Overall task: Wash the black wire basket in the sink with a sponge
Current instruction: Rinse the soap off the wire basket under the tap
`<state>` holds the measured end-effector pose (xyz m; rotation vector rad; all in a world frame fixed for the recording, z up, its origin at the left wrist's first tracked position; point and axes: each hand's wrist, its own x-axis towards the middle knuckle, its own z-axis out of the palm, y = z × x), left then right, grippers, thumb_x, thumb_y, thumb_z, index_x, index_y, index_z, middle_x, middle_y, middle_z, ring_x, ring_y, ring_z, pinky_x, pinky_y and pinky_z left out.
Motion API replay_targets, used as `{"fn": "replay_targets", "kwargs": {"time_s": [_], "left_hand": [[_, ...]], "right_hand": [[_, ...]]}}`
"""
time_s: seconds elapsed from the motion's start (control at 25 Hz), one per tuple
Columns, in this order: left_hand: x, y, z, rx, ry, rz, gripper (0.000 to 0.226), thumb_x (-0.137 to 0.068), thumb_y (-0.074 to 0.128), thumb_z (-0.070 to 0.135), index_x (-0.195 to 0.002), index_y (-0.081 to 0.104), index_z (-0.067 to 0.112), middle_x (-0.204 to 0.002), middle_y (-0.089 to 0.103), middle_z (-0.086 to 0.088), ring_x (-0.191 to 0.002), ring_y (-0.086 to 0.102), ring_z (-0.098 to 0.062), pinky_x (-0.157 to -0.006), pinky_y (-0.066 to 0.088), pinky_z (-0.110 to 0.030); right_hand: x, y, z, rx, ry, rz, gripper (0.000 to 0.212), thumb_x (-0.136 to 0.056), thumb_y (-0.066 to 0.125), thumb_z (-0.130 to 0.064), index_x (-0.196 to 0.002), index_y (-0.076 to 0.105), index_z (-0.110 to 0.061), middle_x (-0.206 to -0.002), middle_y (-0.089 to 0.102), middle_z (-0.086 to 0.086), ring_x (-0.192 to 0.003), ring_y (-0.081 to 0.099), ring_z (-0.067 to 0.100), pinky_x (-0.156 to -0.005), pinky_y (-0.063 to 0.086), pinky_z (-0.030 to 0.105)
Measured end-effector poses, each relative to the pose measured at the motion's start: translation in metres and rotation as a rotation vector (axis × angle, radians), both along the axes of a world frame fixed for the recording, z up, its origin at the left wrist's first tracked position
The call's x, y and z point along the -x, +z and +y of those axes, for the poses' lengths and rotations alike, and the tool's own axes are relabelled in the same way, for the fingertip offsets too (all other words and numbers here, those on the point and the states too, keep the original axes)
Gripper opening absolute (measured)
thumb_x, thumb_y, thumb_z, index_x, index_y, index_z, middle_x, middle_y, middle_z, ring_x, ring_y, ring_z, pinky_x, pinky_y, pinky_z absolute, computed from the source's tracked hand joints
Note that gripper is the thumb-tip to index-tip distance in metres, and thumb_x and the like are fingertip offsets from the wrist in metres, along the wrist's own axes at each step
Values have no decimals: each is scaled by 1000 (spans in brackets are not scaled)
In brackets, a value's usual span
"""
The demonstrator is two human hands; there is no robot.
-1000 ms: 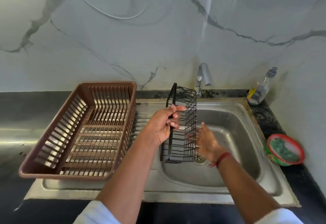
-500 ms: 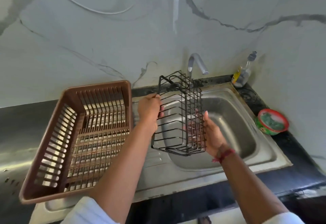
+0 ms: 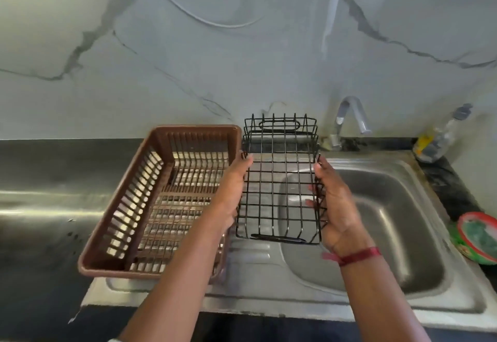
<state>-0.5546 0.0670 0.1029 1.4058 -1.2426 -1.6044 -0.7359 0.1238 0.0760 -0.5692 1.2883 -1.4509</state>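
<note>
While held up off the steel between both hands, black wire basket [image 3: 279,180] hangs over the left edge of the sink [image 3: 403,207] bowl, just right of the brown plastic rack [image 3: 161,193]. Its grid bottom lies roughly flat toward the camera, with one handle end far and the other near.

Left hand [image 3: 231,196]: fingers wrapped round the basket's left side wall, thumb tip on the upper wire. Right hand [image 3: 336,207]: clasps the right side wall, fingertips showing through the mesh. A red thread [image 3: 360,255] circles the right wrist.

Faucet [image 3: 352,118] stands at the far rim of the sink, right of the basket. Clear bottle [image 3: 435,139] sits at the far right corner. Round red-rimmed tub [image 3: 478,236] with green contents rests on the dark counter at the right edge.
</note>
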Motion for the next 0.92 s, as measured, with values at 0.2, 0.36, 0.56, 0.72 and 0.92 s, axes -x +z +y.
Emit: {"fn": "replay_targets", "kwargs": {"time_s": [0.2,0.36,0.56,0.72,0.92], "left_hand": [[-63,16,1,-82,172,87,88,-70,64,88,-142,56,38,-151,54,-6,-137,52,-31,-117,33,-62],[-119,21,-5,-35,239,63,63,-93,47,73,-144,46,34,-132,49,13,-126,44,-14,-116,29,-41],[-183,0,-25,-90,201,27,90,-77,52,90,-149,43,36,-155,46,-8,-144,41,-28,-121,25,-58],[-217,-22,-37,-82,106,-61,73,-97,38,75,-159,29,36,-165,29,-1,-152,26,-27,-124,18,-55],[-238,-52,-54,-115,21,-86,69,-105,34,62,-164,13,35,-171,15,2,-157,16,-26,-123,15,-50]], "right_hand": [[-58,16,-24,69,173,-3,63,-81,66,-53,-140,44,-47,-150,44,-7,-133,44,19,-113,33,52],[-114,24,-39,83,309,28,60,-93,58,-43,-148,32,-45,-155,36,-8,-139,36,18,-114,27,46],[-180,-1,-52,62,338,63,79,-68,67,-75,-138,35,-61,-154,40,-5,-139,41,29,-107,34,66],[-220,-23,-60,-37,265,112,76,-83,60,-65,-148,24,-52,-160,27,-1,-143,33,26,-113,28,61],[-250,-47,-70,-156,207,177,73,-96,53,-47,-156,13,-32,-163,19,6,-146,25,27,-116,22,48]]}}
